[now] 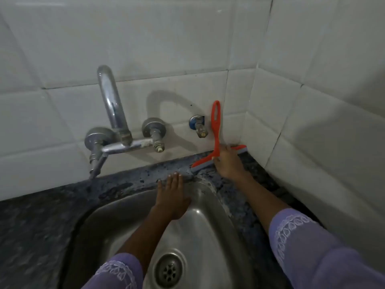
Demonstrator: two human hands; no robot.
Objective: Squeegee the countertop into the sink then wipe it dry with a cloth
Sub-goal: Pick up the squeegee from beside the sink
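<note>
A red squeegee (215, 130) with a grey rubber blade rests on the dark speckled countertop (133, 182) behind the steel sink (208, 222), in the back right corner. Its looped handle points up along the tiled wall. My right hand (228, 161) grips the squeegee where handle and blade meet. My left hand (173, 197) lies flat, fingers together, on the sink's back rim, holding nothing. No cloth is in view.
A chrome wall tap (112, 113) with a tall spout hangs over the sink's left side. A small angle valve (199, 126) sticks out beside the squeegee handle. White tiled walls (312, 122) meet at the right corner. The drain (169, 270) sits low in the basin.
</note>
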